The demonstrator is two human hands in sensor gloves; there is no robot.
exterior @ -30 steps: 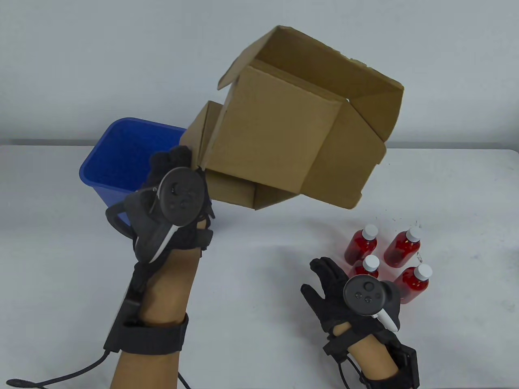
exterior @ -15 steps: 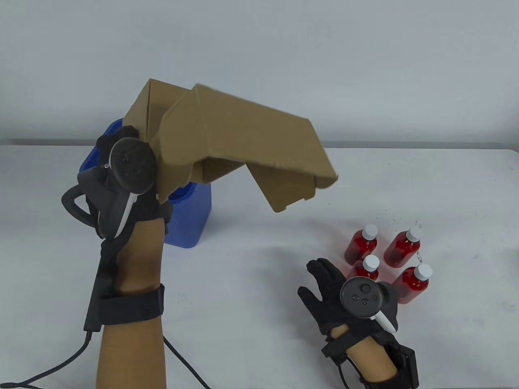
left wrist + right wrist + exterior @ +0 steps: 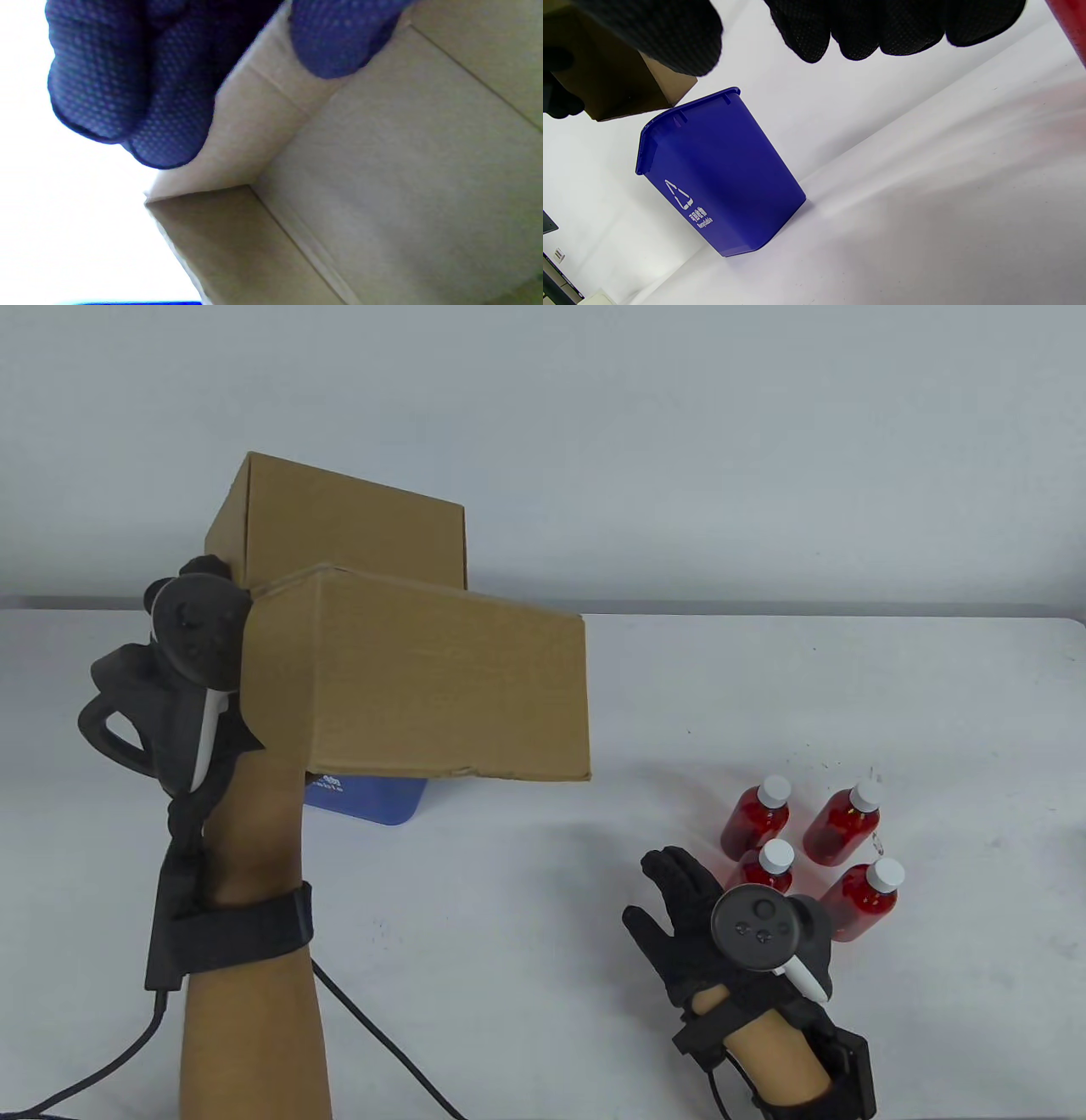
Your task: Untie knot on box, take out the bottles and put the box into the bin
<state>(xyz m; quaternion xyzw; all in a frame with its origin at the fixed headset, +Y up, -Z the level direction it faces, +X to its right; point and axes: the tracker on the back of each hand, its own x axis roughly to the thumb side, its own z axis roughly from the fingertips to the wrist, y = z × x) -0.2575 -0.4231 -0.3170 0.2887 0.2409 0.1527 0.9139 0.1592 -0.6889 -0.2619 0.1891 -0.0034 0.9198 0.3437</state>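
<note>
Over the blue bin (image 3: pixel 373 806), my left hand (image 3: pixel 199 632) grips the cardboard box (image 3: pixel 416 678); right hand (image 3: pixel 713 925) rests open w/ nothing, near 4 red bottles (image 3: pixel 806 848).

The box (image 3: pixel 416 678) hangs over the bin (image 3: pixel 373 802), covering its mouth from above and hiding most of it. Right of the bin, bare table (image 3: pixel 526 882) lies open as far as four bottles (image 3: pixel 806 848), which stand close together.

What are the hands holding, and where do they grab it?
The left hand pinches the cardboard box by its left edge, above the blue bin. The right hand holds nothing.
</note>
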